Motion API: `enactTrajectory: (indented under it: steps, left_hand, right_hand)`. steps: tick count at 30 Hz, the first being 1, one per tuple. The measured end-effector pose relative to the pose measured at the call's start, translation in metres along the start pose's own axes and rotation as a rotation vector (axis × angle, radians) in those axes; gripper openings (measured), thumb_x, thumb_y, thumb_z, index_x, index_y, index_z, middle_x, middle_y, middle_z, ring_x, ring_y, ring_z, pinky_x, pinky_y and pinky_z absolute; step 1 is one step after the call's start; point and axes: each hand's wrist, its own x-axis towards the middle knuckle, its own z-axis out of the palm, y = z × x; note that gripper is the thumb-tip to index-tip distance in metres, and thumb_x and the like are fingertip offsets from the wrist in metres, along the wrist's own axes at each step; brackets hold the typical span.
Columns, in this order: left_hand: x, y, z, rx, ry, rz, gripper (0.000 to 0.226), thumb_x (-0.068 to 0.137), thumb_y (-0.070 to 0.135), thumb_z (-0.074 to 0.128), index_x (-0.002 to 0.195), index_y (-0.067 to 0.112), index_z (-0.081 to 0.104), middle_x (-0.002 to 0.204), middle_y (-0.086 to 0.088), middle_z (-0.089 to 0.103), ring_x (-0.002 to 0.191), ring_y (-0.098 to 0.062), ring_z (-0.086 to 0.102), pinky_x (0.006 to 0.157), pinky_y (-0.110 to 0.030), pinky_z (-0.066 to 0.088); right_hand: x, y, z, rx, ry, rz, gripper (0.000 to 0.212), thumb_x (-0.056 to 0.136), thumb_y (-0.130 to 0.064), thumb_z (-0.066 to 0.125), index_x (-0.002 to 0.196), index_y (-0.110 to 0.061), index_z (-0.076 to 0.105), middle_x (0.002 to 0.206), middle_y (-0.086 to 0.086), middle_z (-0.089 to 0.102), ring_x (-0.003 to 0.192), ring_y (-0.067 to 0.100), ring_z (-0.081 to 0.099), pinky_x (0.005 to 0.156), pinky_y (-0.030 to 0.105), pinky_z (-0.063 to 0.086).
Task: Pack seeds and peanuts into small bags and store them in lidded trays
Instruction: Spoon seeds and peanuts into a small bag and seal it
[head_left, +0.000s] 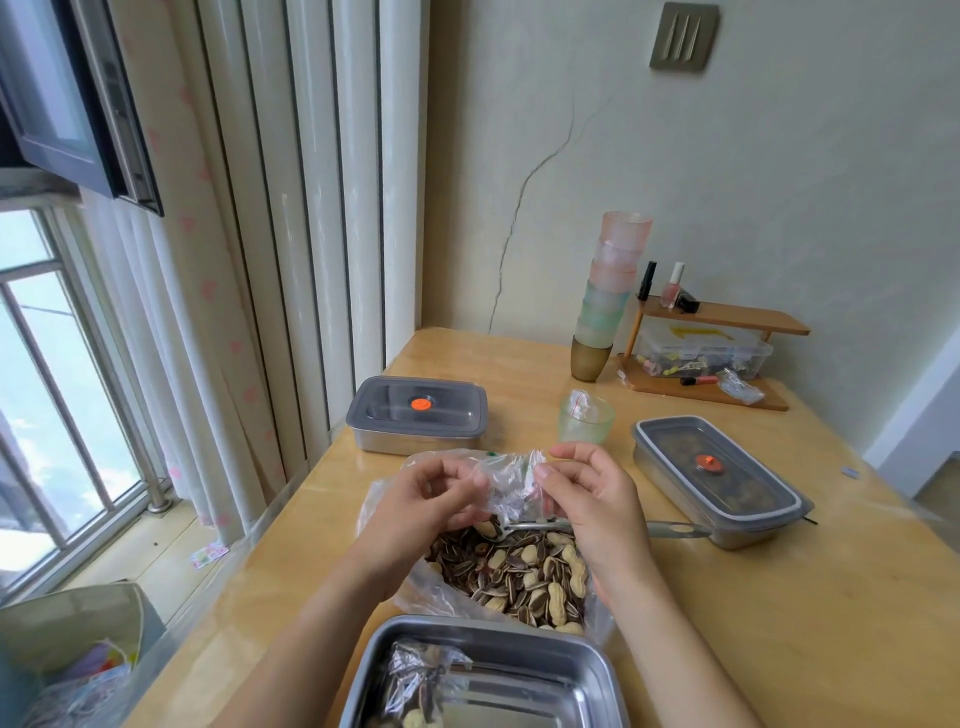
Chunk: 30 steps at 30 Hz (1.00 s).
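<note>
Small bag (511, 480): clear, crumpled, apparently empty, held directly above the bulk bag (519, 577) of striped seeds and peanuts. Left hand (431, 499) and right hand (587, 493) each pinch its mouth, likely parting it for filling, so spillage falls back in. Spoon (530, 526) lies in the bulk bag. Open tray (587, 670), just nearside of it, holds one filled bag (421, 675).

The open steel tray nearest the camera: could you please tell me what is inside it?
A filled small bag of seeds and peanuts lies at the left in the open steel tray. Elsewhere bare steel shows; the tray's near end is out of frame.
</note>
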Motion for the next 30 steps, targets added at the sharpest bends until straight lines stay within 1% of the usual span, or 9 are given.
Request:
enactTrajectory:
  steps: [3, 8, 12, 15, 20, 22, 24, 27, 30]
  left_hand:
    - [0.001, -0.001, -0.001, -0.019, 0.012, 0.012, 0.022, 0.089, 0.004, 0.075, 0.104, -0.006, 0.062, 0.081, -0.016, 0.07, 0.078, -0.024, 0.073, 0.075, -0.025, 0.059]
    - [0.001, -0.001, -0.002, -0.058, 0.015, -0.001, 0.024, 0.092, -0.009, 0.067, 0.115, -0.004, 0.061, 0.086, -0.019, 0.069, 0.083, -0.025, 0.075, 0.075, -0.025, 0.06]
    - [0.0, 0.002, -0.002, -0.075, -0.013, -0.016, 0.021, 0.1, 0.006, 0.062, 0.12, 0.001, 0.062, 0.106, -0.018, 0.074, 0.099, -0.031, 0.075, 0.089, -0.031, 0.06]
    - [-0.002, 0.002, 0.001, -0.017, -0.037, -0.006, 0.031, 0.096, 0.019, 0.071, 0.121, 0.003, 0.063, 0.112, -0.018, 0.073, 0.102, -0.03, 0.075, 0.093, -0.036, 0.06]
    - [0.002, -0.004, -0.003, -0.008, 0.034, 0.05, 0.035, 0.086, 0.013, 0.078, 0.114, -0.004, 0.064, 0.105, -0.03, 0.07, 0.092, -0.028, 0.074, 0.089, -0.037, 0.062]
    - [0.002, -0.003, -0.005, -0.005, 0.032, 0.059, 0.036, 0.085, 0.014, 0.079, 0.115, -0.001, 0.065, 0.104, -0.029, 0.072, 0.095, -0.031, 0.073, 0.093, -0.041, 0.061]
    - [0.002, -0.003, -0.005, -0.006, 0.024, 0.068, 0.036, 0.084, 0.011, 0.078, 0.115, 0.0, 0.065, 0.1, -0.025, 0.075, 0.092, -0.029, 0.074, 0.089, -0.037, 0.061]
    - [0.001, -0.001, -0.004, -0.026, 0.029, 0.071, 0.04, 0.08, 0.008, 0.077, 0.117, -0.002, 0.065, 0.098, -0.024, 0.076, 0.086, -0.026, 0.075, 0.078, -0.029, 0.063]
    - [0.001, 0.0, -0.004, -0.025, 0.032, 0.066, 0.034, 0.088, 0.004, 0.072, 0.121, 0.001, 0.065, 0.099, -0.025, 0.076, 0.082, -0.024, 0.074, 0.078, -0.029, 0.063]
  right_hand:
    - [0.0, -0.001, -0.001, -0.006, 0.016, -0.033, 0.02, 0.092, -0.003, 0.074, 0.108, -0.011, 0.065, 0.079, 0.001, 0.075, 0.068, 0.009, 0.065, 0.066, 0.021, 0.055]
    - [0.001, 0.0, -0.003, 0.021, 0.064, -0.045, 0.018, 0.092, -0.004, 0.075, 0.106, -0.01, 0.066, 0.082, 0.0, 0.074, 0.071, 0.007, 0.067, 0.065, 0.02, 0.056]
    - [0.002, 0.002, -0.002, 0.017, 0.038, -0.019, 0.018, 0.092, -0.005, 0.074, 0.108, -0.009, 0.066, 0.087, 0.004, 0.074, 0.071, 0.008, 0.066, 0.065, 0.02, 0.055]
    - [0.001, 0.003, 0.001, 0.009, 0.021, -0.023, 0.019, 0.092, -0.005, 0.074, 0.109, -0.009, 0.065, 0.085, 0.002, 0.074, 0.071, 0.008, 0.067, 0.066, 0.02, 0.055]
    - [0.0, 0.002, 0.001, 0.01, -0.044, 0.003, 0.019, 0.095, -0.008, 0.072, 0.112, -0.007, 0.064, 0.078, 0.003, 0.071, 0.069, 0.012, 0.062, 0.068, 0.024, 0.053]
    - [-0.001, 0.0, -0.001, -0.018, -0.12, 0.049, 0.016, 0.097, -0.017, 0.071, 0.111, -0.009, 0.069, 0.079, 0.004, 0.069, 0.076, 0.018, 0.062, 0.074, 0.03, 0.052]
    - [-0.002, -0.001, -0.003, -0.059, -0.18, 0.071, 0.011, 0.096, -0.018, 0.072, 0.102, -0.01, 0.075, 0.08, 0.004, 0.071, 0.077, 0.017, 0.065, 0.074, 0.028, 0.053]
    - [0.0, -0.003, -0.008, -0.089, -0.131, 0.049, 0.005, 0.094, -0.014, 0.074, 0.095, -0.011, 0.077, 0.078, 0.001, 0.075, 0.07, 0.01, 0.065, 0.067, 0.022, 0.053]
    - [0.003, -0.002, -0.011, -0.103, -0.06, 0.04, 0.005, 0.092, -0.015, 0.077, 0.092, -0.011, 0.078, 0.074, 0.001, 0.074, 0.067, 0.012, 0.063, 0.066, 0.025, 0.054]
